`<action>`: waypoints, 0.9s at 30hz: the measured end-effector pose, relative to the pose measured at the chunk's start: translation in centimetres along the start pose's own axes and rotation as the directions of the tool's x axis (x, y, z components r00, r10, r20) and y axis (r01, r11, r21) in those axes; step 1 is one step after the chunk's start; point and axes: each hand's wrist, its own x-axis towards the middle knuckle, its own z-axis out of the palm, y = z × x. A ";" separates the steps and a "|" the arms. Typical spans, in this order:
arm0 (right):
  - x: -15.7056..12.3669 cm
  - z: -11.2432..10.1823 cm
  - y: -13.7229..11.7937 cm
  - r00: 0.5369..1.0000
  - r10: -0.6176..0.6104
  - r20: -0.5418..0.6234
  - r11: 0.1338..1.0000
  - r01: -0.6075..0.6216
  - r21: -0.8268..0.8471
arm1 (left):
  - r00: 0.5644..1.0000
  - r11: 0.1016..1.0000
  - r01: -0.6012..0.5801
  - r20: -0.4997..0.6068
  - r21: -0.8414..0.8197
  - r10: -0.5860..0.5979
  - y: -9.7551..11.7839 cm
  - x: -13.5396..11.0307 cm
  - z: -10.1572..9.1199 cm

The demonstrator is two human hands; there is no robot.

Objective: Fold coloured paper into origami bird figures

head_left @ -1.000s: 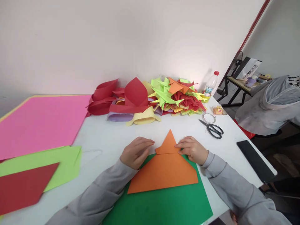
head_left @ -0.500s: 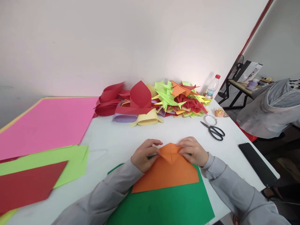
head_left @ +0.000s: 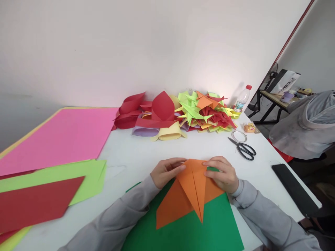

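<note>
An orange folded paper (head_left: 193, 184) lies over a green sheet (head_left: 220, 226) in front of me. Its upper layer is a narrow, creased flap pointing down toward me, with wider orange layers spread beneath. My left hand (head_left: 169, 171) pinches the paper's upper left edge between thumb and fingers. Opposite it, my right hand (head_left: 222, 173) pinches the upper right edge, its fingertips on the fold. Part of the paper's top corners is hidden by my fingers.
Folded paper shapes (head_left: 209, 111) and curled red paper pieces (head_left: 162, 109) stand along the wall. Scissors (head_left: 244, 150), a tape roll (head_left: 239, 136) and a bottle (head_left: 243, 99) sit to the right. Pink sheets (head_left: 70, 136) and a dark red sheet (head_left: 39, 202) lie left. A black flat object (head_left: 295, 188) rests near the right edge.
The orange paper's upper layer has come down into a long pointed flap over the lower part. Both hands stay at its top edges. The view has shifted slightly left.
</note>
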 end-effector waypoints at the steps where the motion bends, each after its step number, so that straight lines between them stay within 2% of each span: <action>1: 0.1 0.1 -0.2 0.999 0.040 -0.022 0.998 -0.039 0.048 | 0.999 0.999 0.031 0.034 0.013 -0.032 -0.1 0.0 0.1; 3: 0.2 0.3 -0.4 0.979 0.202 -0.037 0.966 -0.193 0.174 | 0.996 0.998 0.057 0.070 0.041 -0.060 -0.2 0.0 0.3; 4: 0.2 0.5 -0.5 0.945 0.325 -0.031 0.917 -0.308 0.252 | 0.996 0.997 0.059 0.070 0.051 -0.063 -0.3 0.0 0.4; 5: 0.2 0.6 -0.5 0.887 0.462 -0.014 0.838 -0.431 0.335 | 0.996 0.997 0.057 0.060 0.054 -0.061 -0.3 0.0 0.5; 7: 0.3 0.7 -0.4 0.721 0.686 0.095 0.603 -0.638 0.479 | 0.998 0.998 0.050 0.045 0.042 -0.052 -0.2 0.0 0.5; 8: 0.4 0.8 -0.3 0.642 0.744 0.183 0.480 -0.705 0.522 | 0.998 0.999 0.045 0.044 0.029 -0.047 -0.2 0.0 0.5; 10: 0.5 0.7 -0.3 0.517 0.764 0.387 0.278 -0.804 0.526 | 0.997 0.999 0.048 0.054 -0.002 -0.047 -0.4 0.0 0.5; 12: 0.7 0.5 -0.5 0.431 0.725 0.538 0.160 -0.865 0.476 | 0.994 0.997 0.079 0.076 -0.023 -0.077 -0.7 0.0 0.5; 14: 0.9 0.3 -0.6 0.395 0.701 0.594 0.114 -0.884 0.453 | 0.989 0.992 0.121 0.093 -0.047 -0.117 -1.0 -0.1 0.5; 17: 1.1 0.2 -0.7 0.401 0.684 0.609 0.102 -0.880 0.464 | 0.979 0.978 0.178 0.119 -0.107 -0.165 -0.8 -0.3 0.8; 20: 1.1 0.3 -0.6 0.393 0.695 0.602 0.097 -0.881 0.464 | 0.972 0.957 0.221 0.124 -0.189 -0.200 0.0 -0.7 1.2; 24: 1.0 0.4 -0.4 0.348 0.738 0.578 0.069 -0.891 0.449 | 0.962 0.909 0.271 0.117 -0.316 -0.246 0.9 -0.9 1.4; 27: 0.8 0.4 -0.3 0.325 0.763 0.558 0.054 -0.893 0.446 | 0.960 0.894 0.280 0.130 -0.350 -0.249 0.8 -0.7 1.1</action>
